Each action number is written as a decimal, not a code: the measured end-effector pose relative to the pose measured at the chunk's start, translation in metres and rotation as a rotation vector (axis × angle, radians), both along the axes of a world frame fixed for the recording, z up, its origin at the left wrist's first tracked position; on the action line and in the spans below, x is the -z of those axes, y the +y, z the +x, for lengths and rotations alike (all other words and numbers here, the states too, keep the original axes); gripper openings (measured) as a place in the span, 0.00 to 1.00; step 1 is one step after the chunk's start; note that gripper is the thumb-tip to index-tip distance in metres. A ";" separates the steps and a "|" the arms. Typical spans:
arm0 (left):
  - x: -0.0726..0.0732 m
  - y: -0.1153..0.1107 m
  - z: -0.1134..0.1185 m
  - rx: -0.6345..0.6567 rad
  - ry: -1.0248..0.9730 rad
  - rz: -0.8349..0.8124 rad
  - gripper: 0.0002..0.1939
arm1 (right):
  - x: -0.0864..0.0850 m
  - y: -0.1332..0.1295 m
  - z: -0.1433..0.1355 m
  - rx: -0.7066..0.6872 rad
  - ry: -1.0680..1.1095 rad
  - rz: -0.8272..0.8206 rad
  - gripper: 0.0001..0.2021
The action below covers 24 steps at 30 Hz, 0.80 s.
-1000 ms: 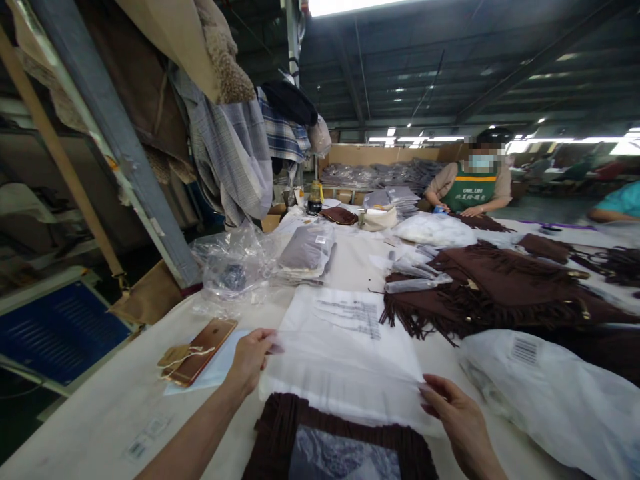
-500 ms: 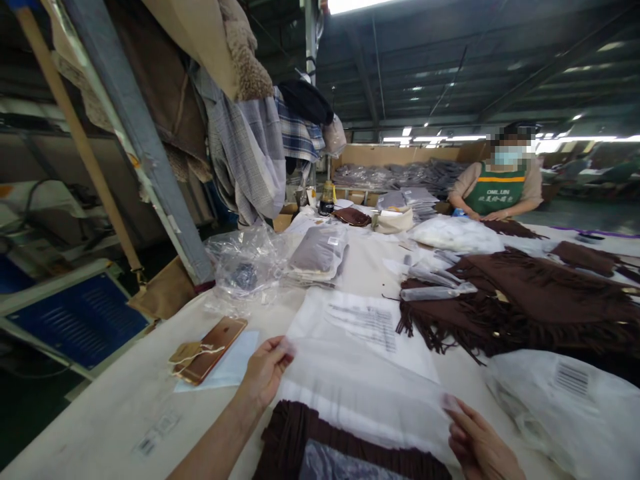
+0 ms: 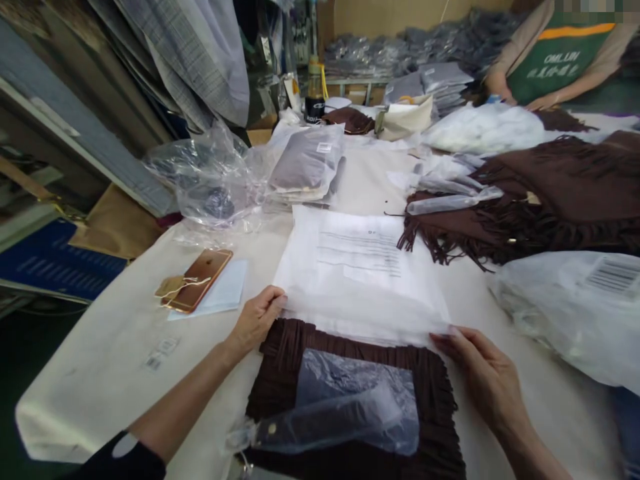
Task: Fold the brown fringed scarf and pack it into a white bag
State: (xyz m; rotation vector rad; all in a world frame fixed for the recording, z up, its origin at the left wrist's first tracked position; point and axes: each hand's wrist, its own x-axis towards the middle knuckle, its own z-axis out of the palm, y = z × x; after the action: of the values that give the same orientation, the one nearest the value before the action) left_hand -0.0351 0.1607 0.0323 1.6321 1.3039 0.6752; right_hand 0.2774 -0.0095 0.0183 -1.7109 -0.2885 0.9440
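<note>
A white translucent plastic bag (image 3: 360, 273) with printed text lies flat on the table. My left hand (image 3: 256, 320) pinches its near left corner and my right hand (image 3: 483, 373) pinches its near right corner. Directly in front of me, just below the bag's open edge, lies a folded dark brown fringed garment (image 3: 350, 413). A small clear plastic packet (image 3: 345, 407) with a metal fitting rests on top of that garment.
A rose-gold phone (image 3: 197, 289) with a tag lies left on a paper. More brown fringed garments (image 3: 540, 200) and filled plastic bags (image 3: 580, 300) lie to the right. Bagged grey clothes (image 3: 307, 163) sit farther back. A person in a green apron (image 3: 555, 60) works across the table.
The view has tilted down toward the table. Both hands have drawn the bag's edge closer to the folded brown garment, which now shows more fully.
</note>
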 end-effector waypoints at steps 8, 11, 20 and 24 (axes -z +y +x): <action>0.004 -0.038 -0.018 -0.090 0.211 0.080 0.14 | 0.000 -0.030 -0.017 -0.121 -0.333 -0.309 0.27; 0.001 -0.050 -0.017 -0.231 0.288 0.064 0.16 | -0.006 -0.032 -0.027 -0.051 -0.214 -0.334 0.27; -0.011 -0.082 -0.019 -0.331 0.293 -0.132 0.17 | -0.001 -0.065 -0.048 0.101 0.042 -0.357 0.28; -0.014 -0.093 -0.023 -0.335 0.345 -0.141 0.18 | -0.001 -0.083 -0.053 0.065 -0.090 -0.390 0.28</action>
State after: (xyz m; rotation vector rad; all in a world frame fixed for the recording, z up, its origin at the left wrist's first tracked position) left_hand -0.0578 0.0672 0.0464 1.4708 1.8601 0.4948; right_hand 0.2241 -0.0925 0.0196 -2.1098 -0.1096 0.9183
